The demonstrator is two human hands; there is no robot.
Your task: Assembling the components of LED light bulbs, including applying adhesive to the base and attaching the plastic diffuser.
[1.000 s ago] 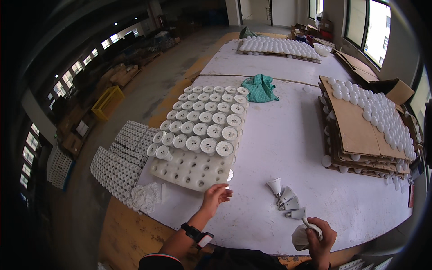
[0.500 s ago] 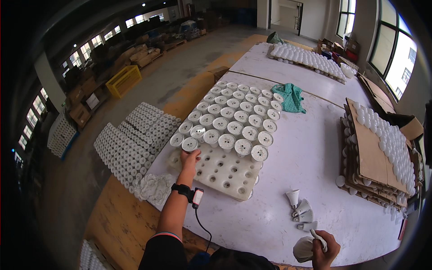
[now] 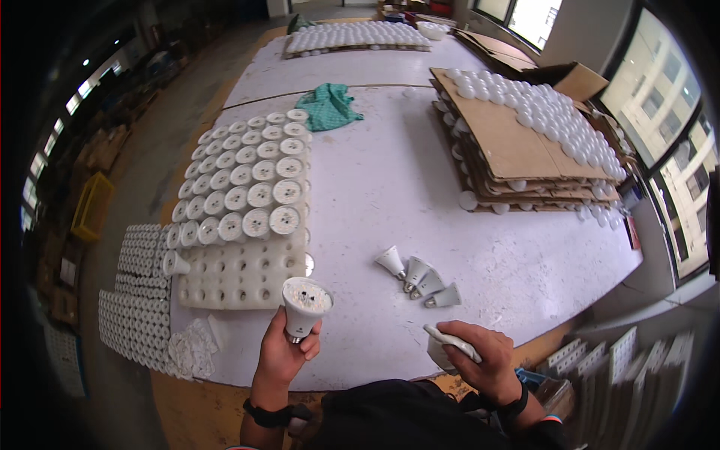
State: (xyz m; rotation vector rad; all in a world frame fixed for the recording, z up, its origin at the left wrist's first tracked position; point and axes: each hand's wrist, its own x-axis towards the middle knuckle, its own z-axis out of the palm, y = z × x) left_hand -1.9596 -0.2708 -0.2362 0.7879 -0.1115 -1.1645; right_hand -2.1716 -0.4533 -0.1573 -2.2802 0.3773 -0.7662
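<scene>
In my left hand (image 3: 283, 351) is a white LED bulb body (image 3: 306, 306), held upright by its lower end, its domeless top showing a round board. Closed fingers of my right hand (image 3: 486, 356) grip a pale cloth bundle (image 3: 441, 352) above the table's near edge. Several loose bulb bodies (image 3: 429, 283) lie on the table beyond the right hand. To the left, a white foam tray (image 3: 225, 279) carries rows of upright bulb bodies (image 3: 236, 197); its nearest rows are bare holes. One bulb body (image 3: 176, 262) leans at the tray's left edge.
Stacked cardboard layers (image 3: 502, 142) with white domes stand at the right. A green cloth (image 3: 328, 106) lies past the tray; another dome-covered board (image 3: 356, 37) is at the far end. Left of the table are stacks of bulb parts (image 3: 139, 300) and crumpled white material (image 3: 193, 349).
My left hand has left the tray's near rows and come back toward me with a bulb body. My right hand, still gripping the cloth bundle, is further in from the edge. The view has turned right.
</scene>
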